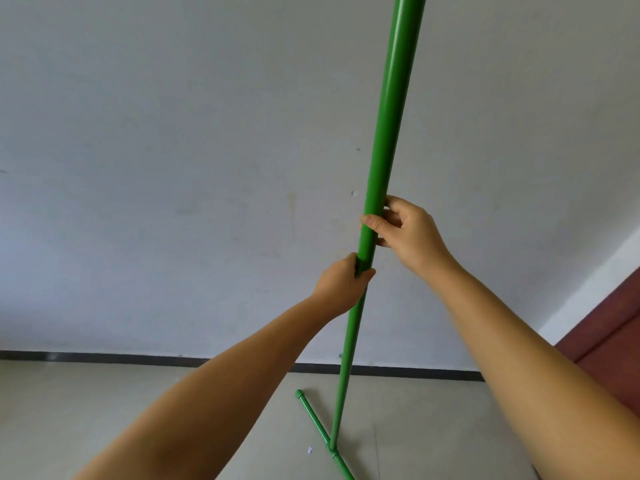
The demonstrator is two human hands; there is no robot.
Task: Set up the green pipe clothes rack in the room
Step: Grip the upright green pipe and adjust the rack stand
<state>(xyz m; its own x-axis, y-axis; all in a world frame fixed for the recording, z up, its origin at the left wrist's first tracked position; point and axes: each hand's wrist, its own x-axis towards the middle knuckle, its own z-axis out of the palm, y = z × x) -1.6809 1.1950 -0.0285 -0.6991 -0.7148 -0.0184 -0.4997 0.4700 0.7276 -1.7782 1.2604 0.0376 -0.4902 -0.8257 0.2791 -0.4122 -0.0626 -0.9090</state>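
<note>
A green upright pipe stands on the floor, leaning slightly right. Its thicker upper tube [389, 109] runs out of the top of the view and slides over a thinner lower tube [346, 368]. The lower tube ends in a tee fitting on a green foot pipe [317, 422] that lies on the floor. My left hand [341, 285] is closed around the pipe right at the joint between the two tubes. My right hand [407, 233] grips the thicker tube just above it, thumb across the front.
A plain white wall [173, 168] with a dark skirting strip [138, 358] stands right behind the pipe. The floor [86, 410] is pale tile with a small white scrap [310, 450] near the foot. A dark red door [609, 341] is at the right edge.
</note>
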